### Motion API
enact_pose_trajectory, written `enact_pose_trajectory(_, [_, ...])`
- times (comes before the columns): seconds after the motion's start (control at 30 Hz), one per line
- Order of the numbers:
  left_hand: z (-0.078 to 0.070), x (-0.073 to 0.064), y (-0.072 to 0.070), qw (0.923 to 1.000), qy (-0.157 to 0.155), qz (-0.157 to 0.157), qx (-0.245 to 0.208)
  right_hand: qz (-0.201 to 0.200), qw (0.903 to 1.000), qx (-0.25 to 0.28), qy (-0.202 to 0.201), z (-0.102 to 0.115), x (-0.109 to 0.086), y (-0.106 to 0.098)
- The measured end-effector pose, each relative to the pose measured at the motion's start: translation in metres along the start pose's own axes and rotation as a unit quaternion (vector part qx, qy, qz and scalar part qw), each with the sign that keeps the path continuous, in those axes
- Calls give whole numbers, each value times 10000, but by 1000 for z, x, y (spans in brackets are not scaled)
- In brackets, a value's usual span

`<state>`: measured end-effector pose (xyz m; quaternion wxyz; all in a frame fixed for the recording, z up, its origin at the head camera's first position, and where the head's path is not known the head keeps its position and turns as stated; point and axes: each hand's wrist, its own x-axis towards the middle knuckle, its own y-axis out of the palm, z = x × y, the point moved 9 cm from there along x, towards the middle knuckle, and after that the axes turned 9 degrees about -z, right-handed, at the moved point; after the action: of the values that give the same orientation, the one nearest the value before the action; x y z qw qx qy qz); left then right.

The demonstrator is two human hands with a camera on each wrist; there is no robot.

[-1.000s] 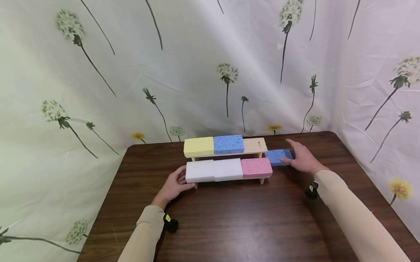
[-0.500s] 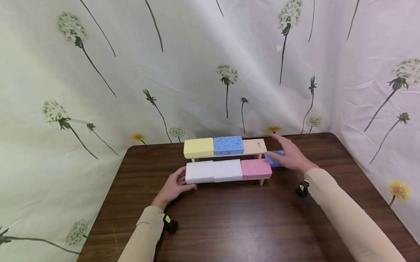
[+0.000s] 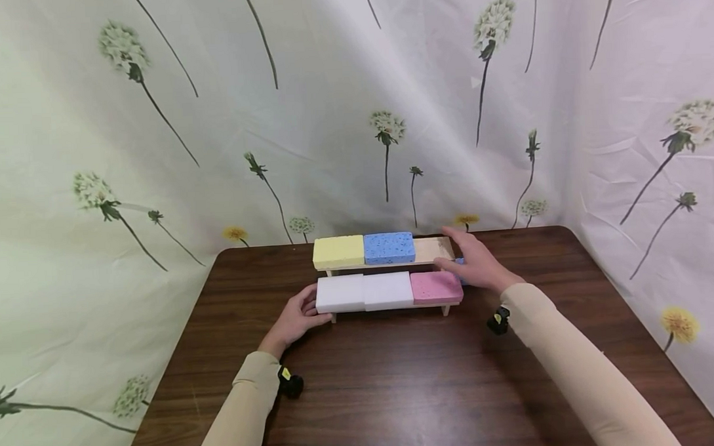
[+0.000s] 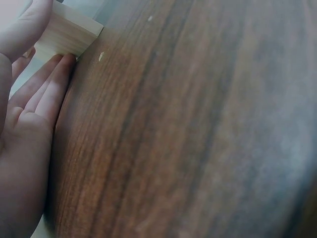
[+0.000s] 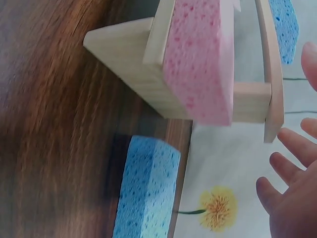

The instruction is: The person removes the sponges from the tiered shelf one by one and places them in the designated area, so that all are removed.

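Right hand (image 3: 478,263) shifted leftward, wide, near pitted blue sponge (image 5: 148,193); left hand (image 3: 292,317) wide, touching wooden stand (image 4: 69,32)

The stand (image 5: 121,62) is pale, honey-toned wood with a faint grain. It bears 1 yellow sponge (image 3: 338,251), 1 blue sponge (image 3: 389,247) freckled with darker dots, 2 white blocks (image 3: 340,294) and 1 pink sponge (image 3: 434,286) with deeper pink spots. Another blue sponge (image 5: 148,193) has darker blue flecks. The table (image 3: 374,386) is dark brown with blackish streaks. The sleeves (image 3: 239,404) are beige, the wrist cameras (image 3: 292,385) black with yellow patches. The whitish backdrop (image 3: 324,119) carries pale dandelion heads (image 3: 494,22), dark green stems (image 5: 191,212) and yellow flowers (image 5: 218,208).
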<state>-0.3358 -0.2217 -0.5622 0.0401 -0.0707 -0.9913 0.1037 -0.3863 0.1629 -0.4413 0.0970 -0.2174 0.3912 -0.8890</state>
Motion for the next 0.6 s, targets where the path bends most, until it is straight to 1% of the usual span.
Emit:
enact_pose_trajectory(0.13, [0, 0, 0, 10000, -20, 9, 14, 31, 10000, -44, 9, 7, 3, 5])
enact_pose_trajectory(0.37, [-7, 0, 1, 9999, -47, 35, -82, 139, 9998, -106, 45, 20, 12, 11])
enact_pose_trajectory(0.6, [-7, -4, 2, 9999, -114, 34, -65, 264, 9996, -82, -23, 32, 18, 19])
